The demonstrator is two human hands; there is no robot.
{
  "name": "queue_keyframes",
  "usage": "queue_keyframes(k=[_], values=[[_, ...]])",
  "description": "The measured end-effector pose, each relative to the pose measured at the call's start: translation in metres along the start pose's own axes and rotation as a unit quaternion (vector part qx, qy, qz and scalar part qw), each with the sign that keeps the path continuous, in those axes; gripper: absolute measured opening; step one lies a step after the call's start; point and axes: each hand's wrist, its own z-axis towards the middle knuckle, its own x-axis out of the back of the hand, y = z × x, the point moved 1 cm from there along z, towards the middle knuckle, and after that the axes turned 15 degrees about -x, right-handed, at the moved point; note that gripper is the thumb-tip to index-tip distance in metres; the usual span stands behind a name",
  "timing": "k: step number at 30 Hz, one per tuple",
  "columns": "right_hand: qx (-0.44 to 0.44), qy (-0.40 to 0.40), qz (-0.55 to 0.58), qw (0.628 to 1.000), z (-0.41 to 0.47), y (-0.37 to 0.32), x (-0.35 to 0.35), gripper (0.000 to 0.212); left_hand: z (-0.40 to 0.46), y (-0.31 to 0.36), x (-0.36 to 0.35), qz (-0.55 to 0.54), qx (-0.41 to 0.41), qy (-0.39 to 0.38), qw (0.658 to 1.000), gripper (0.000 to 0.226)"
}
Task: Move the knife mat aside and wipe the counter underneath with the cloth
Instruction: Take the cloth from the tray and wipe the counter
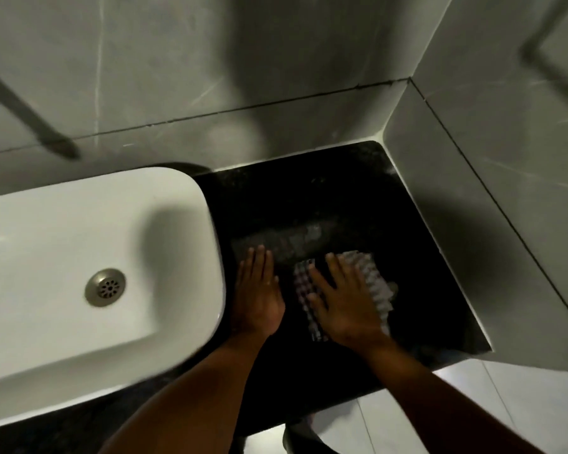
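The checked cloth point(348, 290) lay flat on the black desk point(309, 198), pinned under the right hand point(341, 303), fingers spread and pressing on it. At its nine o'clock the left hand point(258, 290) rested flat on the desk, fingers together, holding nothing. A pale smear point(286, 240) sat at twelve o'clock. Bare desk ran toward the walls point(473, 191) at twelve and three; the white sink point(79, 257) bounded nine o'clock. No mat or writing could be made out.

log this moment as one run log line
phase: wiping | right hand: flat on checked cloth | left hand: flat on black counter beside sink | knife mat: not seen
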Motion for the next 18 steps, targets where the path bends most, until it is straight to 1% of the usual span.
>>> queue_keyframes(k=[2,3,4,5,7,8,9,11,12,13,14,16,17,18], values=[[-0.115,0.049,-0.013,0.992,0.022,0.058,0.010,0.057,0.003,0.004,-0.001,0.007,0.013,-0.024,1.000,0.051],[-0.166,0.055,-0.022,0.984,0.020,0.083,0.016,0.058,0.000,0.007,-0.001,0.007,0.019,-0.038,0.999,0.052],[-0.184,0.040,-0.032,0.982,0.007,0.097,0.017,0.061,-0.003,0.009,-0.001,0.007,0.020,-0.047,0.999,0.052],[-0.183,0.011,-0.038,0.982,-0.008,0.096,0.014,0.063,-0.005,0.010,-0.001,0.010,0.020,-0.053,0.998,0.053],[-0.142,0.006,-0.032,0.989,-0.025,0.064,0.001,0.065,-0.003,0.008,0.002,0.016,0.019,-0.050,0.998,0.053],[-0.110,-0.003,-0.017,0.994,-0.013,0.038,-0.001,0.064,0.001,0.006,0.003,0.016,0.022,-0.045,0.999,0.052],[-0.073,-0.008,0.004,0.997,0.013,0.011,0.002,0.063,0.003,0.005,0.002,0.019,0.020,-0.040,0.999,0.052],[0.012,0.011,0.019,1.000,0.080,-0.038,0.013,0.061,0.001,0.002,0.000,0.021,0.007,-0.030,0.999,0.052],[0.027,-0.003,0.019,0.999,0.114,-0.052,0.019,0.060,0.000,0.002,-0.002,0.017,0.003,-0.028,0.999,0.053],[0.013,-0.024,0.024,0.999,0.146,-0.057,0.027,0.059,0.000,0.002,-0.003,0.015,0.005,-0.026,1.000,0.053],[-0.026,-0.030,0.029,0.999,0.172,-0.049,0.032,0.058,0.001,0.002,-0.004,0.016,0.009,-0.025,1.000,0.054],[-0.129,0.009,0.034,0.991,0.198,-0.013,0.034,0.058,0.006,0.003,-0.006,0.021,0.017,-0.024,0.999,0.054],[-0.168,0.032,0.037,0.985,0.195,0.009,0.034,0.059,0.007,0.003,-0.007,0.021,0.016,-0.023,0.999,0.054],[-0.188,0.049,0.037,0.980,0.179,0.025,0.032,0.060,0.007,0.002,-0.009,0.020,0.014,-0.022,0.999,0.053]])
